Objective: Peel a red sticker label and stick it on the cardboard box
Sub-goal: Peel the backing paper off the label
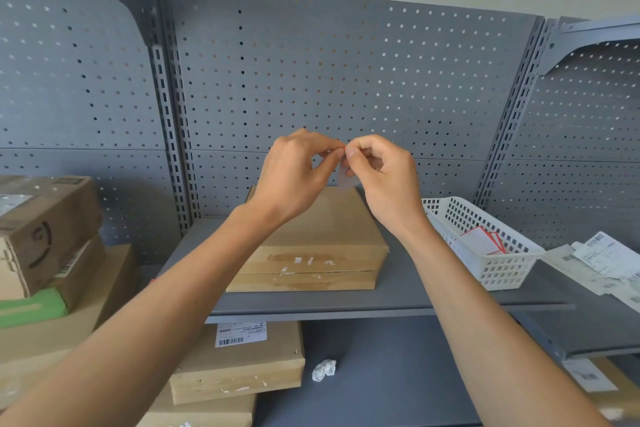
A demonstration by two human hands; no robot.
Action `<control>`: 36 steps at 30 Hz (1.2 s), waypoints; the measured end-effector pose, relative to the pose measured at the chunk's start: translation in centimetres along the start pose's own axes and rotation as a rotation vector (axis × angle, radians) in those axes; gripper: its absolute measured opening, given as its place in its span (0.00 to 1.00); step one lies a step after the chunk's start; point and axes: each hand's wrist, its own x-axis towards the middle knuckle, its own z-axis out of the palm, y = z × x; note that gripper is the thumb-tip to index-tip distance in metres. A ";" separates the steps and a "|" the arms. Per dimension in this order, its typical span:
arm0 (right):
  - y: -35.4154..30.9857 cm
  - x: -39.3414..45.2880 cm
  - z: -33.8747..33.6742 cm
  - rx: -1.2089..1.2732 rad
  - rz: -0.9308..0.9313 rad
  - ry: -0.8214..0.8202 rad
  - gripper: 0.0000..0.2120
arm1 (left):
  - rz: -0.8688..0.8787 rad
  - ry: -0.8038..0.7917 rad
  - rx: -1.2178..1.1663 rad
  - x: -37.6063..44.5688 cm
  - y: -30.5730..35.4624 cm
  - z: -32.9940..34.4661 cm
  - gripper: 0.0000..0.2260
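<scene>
A flat brown cardboard box lies on the grey shelf, with torn label remains on its front face. Above the box, my left hand and my right hand meet fingertip to fingertip, pinching a small sticker label. A thin red edge shows at the top between the fingers, and a pale slip hangs down below them. Whether that slip is the backing or the sticker itself I cannot tell. More red-edged white labels lie in a white basket to the right of the box.
Stacked cardboard parcels stand at the left. On the shelf below rest more boxes and a crumpled paper ball. Printed shipping slips are spread at the far right. A grey pegboard wall backs the shelf.
</scene>
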 end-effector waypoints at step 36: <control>2.3 -0.8 -4.6 -0.034 0.155 0.165 0.12 | -0.624 0.134 -0.517 0.8 -2.1 -0.1 0.11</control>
